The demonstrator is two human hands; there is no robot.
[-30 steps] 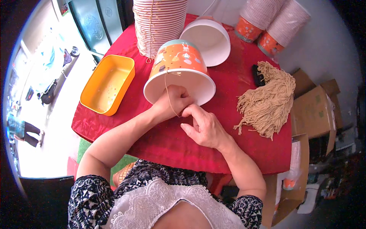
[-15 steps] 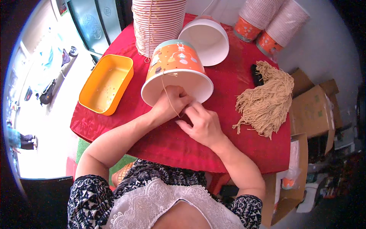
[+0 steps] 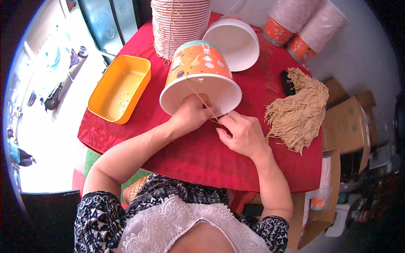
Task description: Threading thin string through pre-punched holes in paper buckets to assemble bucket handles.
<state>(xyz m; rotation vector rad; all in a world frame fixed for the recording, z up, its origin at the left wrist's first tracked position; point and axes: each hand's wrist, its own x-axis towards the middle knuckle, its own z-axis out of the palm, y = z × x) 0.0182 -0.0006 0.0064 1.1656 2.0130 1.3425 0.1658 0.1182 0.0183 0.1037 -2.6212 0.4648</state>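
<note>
- Your right hand (image 3: 244, 134) pinches a tan string (image 3: 198, 94), which runs straight to the tub's rim.
- Your left hand (image 3: 190, 113) bends into the tub (image 3: 201, 63); its grip cannot be told.
- The tub tips its white mouth toward you, orange outside with cartoon figures.
- Beneath it spreads a red tablecloth (image 3: 198, 166).
- Farther off, stacked tubs (image 3: 181, 29) stand near a pale wall (image 3: 358, 50).

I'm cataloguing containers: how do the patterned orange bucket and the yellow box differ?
The orange bucket is round and patterned; the yellow box is rectangular and unprinted. The bucket is tipped; the box sits upright. String crosses the bucket's mouth, not the box's. Both are open containers.
</note>
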